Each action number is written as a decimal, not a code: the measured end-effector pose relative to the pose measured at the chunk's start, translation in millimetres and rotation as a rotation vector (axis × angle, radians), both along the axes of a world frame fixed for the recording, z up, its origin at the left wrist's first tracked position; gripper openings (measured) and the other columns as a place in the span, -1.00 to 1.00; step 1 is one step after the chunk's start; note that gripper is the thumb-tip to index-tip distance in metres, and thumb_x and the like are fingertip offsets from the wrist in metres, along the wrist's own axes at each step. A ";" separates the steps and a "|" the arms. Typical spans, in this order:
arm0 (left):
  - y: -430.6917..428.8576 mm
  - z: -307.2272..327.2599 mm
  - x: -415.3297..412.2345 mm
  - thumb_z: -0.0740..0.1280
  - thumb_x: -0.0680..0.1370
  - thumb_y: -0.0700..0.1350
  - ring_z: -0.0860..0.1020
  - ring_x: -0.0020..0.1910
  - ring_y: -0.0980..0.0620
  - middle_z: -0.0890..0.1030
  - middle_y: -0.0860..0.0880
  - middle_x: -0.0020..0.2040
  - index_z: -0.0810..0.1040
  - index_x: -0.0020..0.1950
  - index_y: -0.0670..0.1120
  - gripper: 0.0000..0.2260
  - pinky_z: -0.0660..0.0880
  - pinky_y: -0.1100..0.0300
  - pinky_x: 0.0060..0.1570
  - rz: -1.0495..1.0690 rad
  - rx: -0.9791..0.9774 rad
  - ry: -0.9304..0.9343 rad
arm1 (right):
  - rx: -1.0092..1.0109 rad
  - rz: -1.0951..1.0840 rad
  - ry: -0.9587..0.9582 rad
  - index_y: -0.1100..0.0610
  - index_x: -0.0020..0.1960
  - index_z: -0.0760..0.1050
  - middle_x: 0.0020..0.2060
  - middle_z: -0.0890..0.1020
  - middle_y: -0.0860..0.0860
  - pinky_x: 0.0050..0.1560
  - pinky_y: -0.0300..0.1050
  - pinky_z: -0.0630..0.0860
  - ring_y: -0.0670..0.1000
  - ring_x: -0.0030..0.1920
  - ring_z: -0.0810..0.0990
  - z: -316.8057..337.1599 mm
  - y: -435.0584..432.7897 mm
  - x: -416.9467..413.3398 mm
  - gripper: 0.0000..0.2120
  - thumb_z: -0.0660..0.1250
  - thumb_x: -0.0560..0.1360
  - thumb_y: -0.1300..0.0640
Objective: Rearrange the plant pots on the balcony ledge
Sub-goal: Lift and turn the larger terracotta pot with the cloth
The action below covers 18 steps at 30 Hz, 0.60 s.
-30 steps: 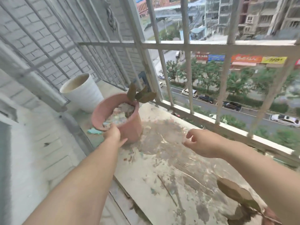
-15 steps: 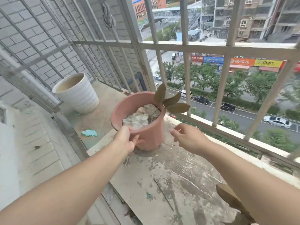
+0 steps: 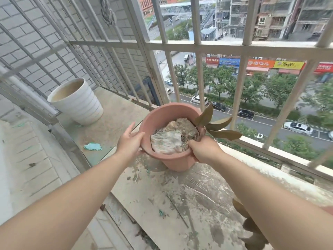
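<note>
A terracotta pot [image 3: 162, 116] with dry soil, a pale stone and a few brown leaves [image 3: 216, 126] is tilted toward me above the stained ledge [image 3: 180, 204]. My left hand [image 3: 129, 141] presses flat against its left rim, fingers spread. My right hand [image 3: 203, 149] grips the right rim, thumb inside on the soil. A white ribbed pot [image 3: 79, 103], empty-looking, stands upright at the far left of the ledge.
White metal railing bars [image 3: 201, 46] enclose the ledge on the far and left sides, with a street far below. A turquoise scrap [image 3: 93, 147] lies on the ledge left of the terracotta pot. Brown leaves of another plant [image 3: 252, 230] show at bottom right.
The terracotta pot has moved right, away from the white pot, and now tilts toward me. My right hand has closed on its right rim; my left hand stays on the left side.
</note>
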<state>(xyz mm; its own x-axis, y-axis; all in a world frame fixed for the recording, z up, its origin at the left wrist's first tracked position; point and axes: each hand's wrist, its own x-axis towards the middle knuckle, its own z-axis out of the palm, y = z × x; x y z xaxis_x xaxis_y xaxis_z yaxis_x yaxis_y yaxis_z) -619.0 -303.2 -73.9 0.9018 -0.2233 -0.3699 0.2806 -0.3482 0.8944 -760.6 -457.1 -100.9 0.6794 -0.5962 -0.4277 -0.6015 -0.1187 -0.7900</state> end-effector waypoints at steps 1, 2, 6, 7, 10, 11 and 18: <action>1.2 0.2 5.1 0.27 0.52 -0.21 0.62 -0.31 0.00 0.63 -0.03 -0.16 0.28 0.45 0.09 -0.47 0.57 0.20 -0.52 -0.042 0.040 -0.023 | 0.011 -0.003 -0.003 0.19 -0.09 0.43 -0.51 0.52 0.04 -0.52 -0.20 0.32 -0.02 -0.51 0.48 0.7 0.5 -0.6 -0.83 0.17 0.51 0.09; 2.2 -0.5 8.4 0.26 0.52 -0.22 0.62 -0.32 -0.02 0.63 -0.02 -0.20 0.33 0.43 0.05 -0.51 0.59 0.17 -0.48 -0.087 0.103 -0.048 | 0.018 -0.003 -0.006 0.18 -0.14 0.42 -0.51 0.51 0.04 -0.52 -0.19 0.32 -0.01 -0.50 0.48 1.4 0.9 -0.7 -0.84 0.18 0.51 0.10; 7.3 6.8 13.1 0.24 0.45 -0.26 0.66 -0.16 -0.20 0.68 -0.14 -0.16 0.57 0.18 -0.06 -0.67 0.62 -0.10 -0.11 -0.242 0.406 -0.263 | 0.031 -0.001 -0.022 0.13 -0.18 0.37 -0.47 0.50 0.04 -0.56 -0.22 0.33 -0.02 -0.50 0.47 9.8 6.6 0.8 -0.88 0.19 0.51 0.12; 10.2 10.8 14.1 0.24 0.44 -0.25 0.66 -0.13 -0.20 0.69 -0.15 -0.13 0.60 0.10 -0.05 -0.71 0.61 -0.12 -0.08 -0.245 0.430 -0.288 | 0.049 0.001 -0.026 0.14 -0.14 0.38 -0.44 0.50 0.04 -0.57 -0.23 0.32 -0.02 -0.49 0.47 11.8 10.2 1.6 -0.90 0.19 0.51 0.12; 27.2 14.5 20.5 0.25 0.45 -0.23 0.65 -0.10 -0.21 0.69 -0.18 -0.10 0.60 0.00 -0.03 -0.79 0.59 -0.13 -0.02 -0.240 0.483 -0.319 | 0.142 0.034 -0.045 0.19 -0.07 0.39 -0.39 0.50 0.07 -0.61 -0.29 0.35 0.00 -0.46 0.49 11.3 27.6 5.6 -0.89 0.19 0.52 0.13; 34.5 12.6 22.0 0.26 0.46 -0.22 0.64 -0.08 -0.21 0.69 -0.19 -0.09 0.59 0.03 -0.04 -0.79 0.58 -0.13 0.00 -0.226 0.507 -0.318 | 0.144 0.061 -0.047 0.18 -0.07 0.38 -0.37 0.51 0.07 -0.59 -0.31 0.36 0.01 -0.44 0.50 10.6 35.1 7.9 -0.88 0.18 0.52 0.12; 44.7 0.3 18.6 0.21 0.50 -0.14 0.58 -0.05 -0.15 0.65 -0.11 -0.05 0.48 0.18 -0.07 -0.74 0.48 0.06 -0.08 -0.188 0.662 -0.461 | 0.102 0.068 -0.091 0.20 0.03 0.41 -0.16 0.50 0.11 -0.32 -0.15 0.35 0.10 -0.16 0.50 1.8 43.7 20.6 -0.79 0.13 0.55 0.07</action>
<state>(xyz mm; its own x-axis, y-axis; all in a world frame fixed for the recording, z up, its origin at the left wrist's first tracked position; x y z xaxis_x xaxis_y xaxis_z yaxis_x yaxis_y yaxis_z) -600.4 -258.5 -73.6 0.9645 -0.2515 -0.0800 -0.1797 -0.8479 0.4988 -740.0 -413.4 -99.1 0.7554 -0.5040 -0.4186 -0.5201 -0.0726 -0.8510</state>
